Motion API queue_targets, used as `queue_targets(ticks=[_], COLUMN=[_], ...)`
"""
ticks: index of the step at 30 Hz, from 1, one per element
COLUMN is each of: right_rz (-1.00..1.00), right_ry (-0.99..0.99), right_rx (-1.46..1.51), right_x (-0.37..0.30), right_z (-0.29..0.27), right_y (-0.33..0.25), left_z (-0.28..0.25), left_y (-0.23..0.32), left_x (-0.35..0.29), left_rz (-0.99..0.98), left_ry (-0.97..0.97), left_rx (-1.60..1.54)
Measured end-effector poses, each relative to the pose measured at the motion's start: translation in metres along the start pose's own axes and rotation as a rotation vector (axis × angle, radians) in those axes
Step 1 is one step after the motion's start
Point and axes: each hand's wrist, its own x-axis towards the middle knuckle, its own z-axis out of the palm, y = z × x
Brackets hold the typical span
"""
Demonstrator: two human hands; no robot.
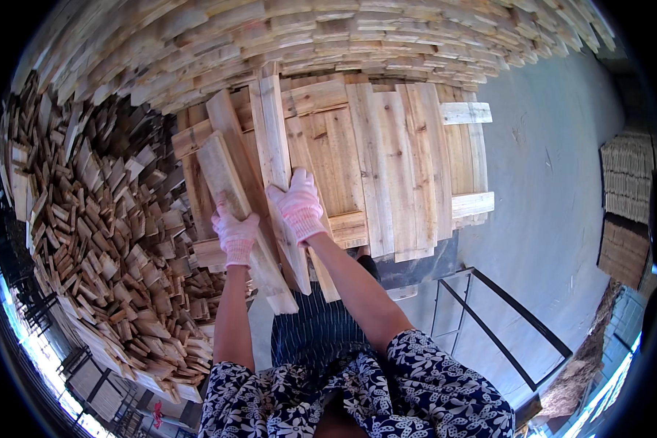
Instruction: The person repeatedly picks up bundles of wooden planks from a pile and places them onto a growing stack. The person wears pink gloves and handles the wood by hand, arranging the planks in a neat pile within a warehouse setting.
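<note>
Both hands wear pink-and-white knit gloves. My left hand [236,235] is closed on the edge of a wooden plank [214,162], which slants with its near end toward my body. Just to the right, my right hand [300,207] wraps over a second plank [270,124], its thumb on the top face and its fingers at the right edge. Under both lies a low stack of boards [332,135], with some laid crosswise. Another plank [226,113] rests at an angle between the two held ones. My palms and the planks' undersides are hidden.
A large heap of short wood offcuts [124,248] fills the left side. Stacked boards [328,36] form a wall at the far side. A black metal frame [504,321] stands at the near right on grey floor [540,146]. Bundled stacks [625,175] are at the far right.
</note>
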Motion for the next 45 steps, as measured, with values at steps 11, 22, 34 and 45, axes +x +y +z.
queue_targets(ticks=[11,22,34,45], right_rz=[0.173,0.205,0.088,0.002], right_ry=[0.438,0.218,0.192,0.290], right_rx=[0.101,0.040,0.129,-0.501], right_x=[0.032,0.152,0.168,0.168], right_z=[-0.237,-0.430,-0.433,-0.425], right_y=[0.178,0.386,0.408,0.388], left_z=[0.068,0.214,0.251,0.146], left_y=[0.145,0.350,0.338,0.171], left_x=[-0.121,-0.230,-0.232,-0.134], left_rz=[0.326,0.403,0.641,-0.094], left_ry=[-0.108,-0.421,-0.313,0.037], left_rx=[-0.358,-0.324,0.050,0.493])
